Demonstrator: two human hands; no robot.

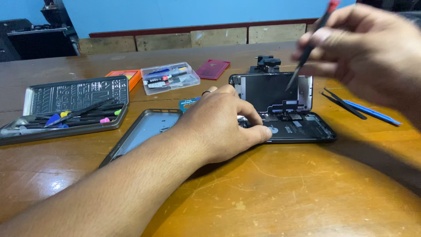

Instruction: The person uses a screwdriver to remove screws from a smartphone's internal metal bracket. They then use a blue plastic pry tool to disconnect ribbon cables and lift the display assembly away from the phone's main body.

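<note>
An opened black smartphone [302,130] lies on the wooden table [280,193], its screen panel [268,90] tilted upright at the far edge and its insides exposed. My left hand [219,125] rests on the phone's near left corner, thumb and fingers pressing it down. My right hand [372,48] hovers above and to the right, blurred, pinching a thin black screwdriver [307,50] with a red cap. The screwdriver's tip points down in front of the raised screen panel.
A grey metal tool case [66,107] with several colourful tools lies open at the left. A dark phone frame [144,131] sits beside my left forearm. Behind are a clear parts box [170,77], an orange pad [127,77] and a red card [212,69]. Black and blue pry tools [359,109] lie at right.
</note>
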